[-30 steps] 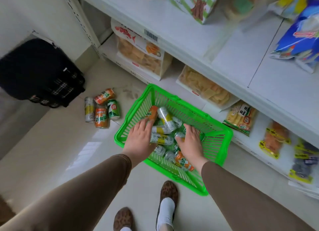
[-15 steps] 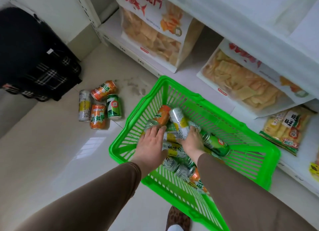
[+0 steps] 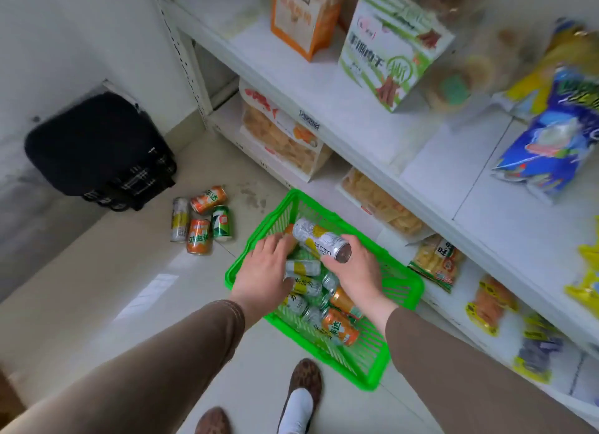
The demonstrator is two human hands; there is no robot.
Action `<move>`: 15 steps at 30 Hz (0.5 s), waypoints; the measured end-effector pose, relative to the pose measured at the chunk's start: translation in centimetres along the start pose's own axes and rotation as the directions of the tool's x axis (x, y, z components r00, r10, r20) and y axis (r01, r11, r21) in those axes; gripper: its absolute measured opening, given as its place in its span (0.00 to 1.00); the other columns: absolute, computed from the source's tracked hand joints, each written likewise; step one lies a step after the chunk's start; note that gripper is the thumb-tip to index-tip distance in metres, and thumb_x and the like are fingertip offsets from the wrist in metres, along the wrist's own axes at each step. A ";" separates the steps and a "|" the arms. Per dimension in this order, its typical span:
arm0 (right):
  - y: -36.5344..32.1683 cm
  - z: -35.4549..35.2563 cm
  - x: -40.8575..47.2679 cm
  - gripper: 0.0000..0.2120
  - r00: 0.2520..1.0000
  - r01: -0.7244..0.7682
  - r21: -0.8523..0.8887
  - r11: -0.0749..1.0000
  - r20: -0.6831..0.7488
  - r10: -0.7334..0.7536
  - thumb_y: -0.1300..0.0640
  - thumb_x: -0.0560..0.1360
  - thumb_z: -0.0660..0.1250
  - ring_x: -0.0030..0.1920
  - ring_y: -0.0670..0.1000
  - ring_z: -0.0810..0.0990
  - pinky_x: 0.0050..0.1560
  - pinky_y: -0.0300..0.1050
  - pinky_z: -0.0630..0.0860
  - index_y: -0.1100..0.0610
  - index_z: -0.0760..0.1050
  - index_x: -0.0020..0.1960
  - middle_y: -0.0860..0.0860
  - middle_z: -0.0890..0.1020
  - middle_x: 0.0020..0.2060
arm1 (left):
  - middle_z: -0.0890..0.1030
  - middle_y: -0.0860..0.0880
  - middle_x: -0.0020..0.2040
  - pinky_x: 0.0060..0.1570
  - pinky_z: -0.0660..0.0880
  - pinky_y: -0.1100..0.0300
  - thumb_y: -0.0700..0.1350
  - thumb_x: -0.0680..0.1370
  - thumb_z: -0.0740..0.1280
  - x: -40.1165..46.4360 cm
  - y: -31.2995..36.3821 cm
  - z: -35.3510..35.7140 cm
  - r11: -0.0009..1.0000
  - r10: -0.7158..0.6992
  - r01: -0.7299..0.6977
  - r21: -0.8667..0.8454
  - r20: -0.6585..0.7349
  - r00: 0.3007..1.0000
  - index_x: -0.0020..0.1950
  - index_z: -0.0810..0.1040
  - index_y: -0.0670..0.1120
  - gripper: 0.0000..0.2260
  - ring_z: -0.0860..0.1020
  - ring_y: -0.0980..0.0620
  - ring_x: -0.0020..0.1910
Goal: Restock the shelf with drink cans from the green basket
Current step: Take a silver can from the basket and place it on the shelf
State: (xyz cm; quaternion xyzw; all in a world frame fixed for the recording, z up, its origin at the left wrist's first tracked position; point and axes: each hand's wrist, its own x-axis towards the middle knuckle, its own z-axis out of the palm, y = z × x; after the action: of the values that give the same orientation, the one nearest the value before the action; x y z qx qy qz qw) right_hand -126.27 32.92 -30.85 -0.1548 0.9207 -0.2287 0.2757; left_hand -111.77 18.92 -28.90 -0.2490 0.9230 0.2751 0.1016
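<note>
— How far along was the restocking?
— Barely begun. The right hand gripped a silver-and-yellow can above the green basket; the left hand lay spread, fingers apart, on the many cans left. No cans showed on the shelf.

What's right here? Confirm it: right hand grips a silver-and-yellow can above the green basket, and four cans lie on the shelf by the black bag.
Wrong place. The head view shows the four cans lying on the floor, not the shelf. The rest holds: right hand, silver-and-yellow can, green basket, black bag.
</note>
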 end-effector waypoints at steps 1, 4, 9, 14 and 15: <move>-2.1 -2.6 -1.8 0.26 0.999 0.032 0.020 0.999 -0.031 -0.031 0.44 0.69 0.77 0.53 0.54 0.81 0.43 0.42 0.67 0.50 0.74 0.64 0.50 0.84 0.53 | 0.63 0.47 0.73 0.69 0.64 0.52 0.49 0.73 0.69 -1.1 1.0 -2.9 1.000 0.010 -0.010 -0.003 -0.025 1.000 0.77 0.58 0.47 0.35 0.63 0.45 0.70; -8.7 -10.3 -7.3 0.23 0.989 0.107 0.093 0.990 -0.117 -0.095 0.42 0.69 0.76 0.49 0.50 0.79 0.44 0.42 0.67 0.45 0.72 0.59 0.44 0.82 0.49 | 0.65 0.45 0.72 0.68 0.65 0.51 0.50 0.73 0.69 -4.6 4.0 -12.0 0.999 0.051 -0.050 0.014 -0.106 0.993 0.77 0.60 0.45 0.35 0.65 0.44 0.69; -19.5 -22.1 -15.8 0.22 0.934 0.260 0.197 0.945 -0.299 -0.195 0.44 0.68 0.77 0.48 0.47 0.78 0.44 0.42 0.68 0.45 0.71 0.57 0.43 0.80 0.48 | 0.65 0.44 0.73 0.68 0.66 0.49 0.50 0.72 0.71 -9.8 9.6 -26.4 0.989 0.149 -0.145 0.035 -0.229 0.962 0.76 0.60 0.43 0.36 0.65 0.43 0.70; -27.5 -31.2 -20.9 0.24 0.849 0.419 0.255 0.871 -0.449 -0.277 0.47 0.67 0.78 0.47 0.41 0.79 0.48 0.38 0.73 0.44 0.71 0.59 0.39 0.81 0.48 | 0.68 0.43 0.70 0.66 0.66 0.48 0.50 0.71 0.73 -12.2 15.1 -37.7 0.965 0.262 -0.257 0.062 -0.353 0.898 0.76 0.62 0.42 0.37 0.68 0.40 0.67; -28.7 -32.7 -21.5 0.24 0.827 0.454 0.264 0.851 -0.480 -0.292 0.48 0.67 0.78 0.46 0.37 0.78 0.47 0.34 0.72 0.45 0.71 0.58 0.38 0.80 0.47 | 0.68 0.43 0.71 0.67 0.66 0.48 0.51 0.71 0.73 -12.3 16.1 -39.5 0.963 0.266 -0.266 0.051 -0.370 0.890 0.76 0.62 0.42 0.37 0.67 0.40 0.67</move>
State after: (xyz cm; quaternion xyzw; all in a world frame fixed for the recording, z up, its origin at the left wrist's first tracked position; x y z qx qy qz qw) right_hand -123.42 28.36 17.38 -0.2271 0.8493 -0.4746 0.0424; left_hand -111.51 13.45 15.17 -0.1682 0.9505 0.2347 -0.1148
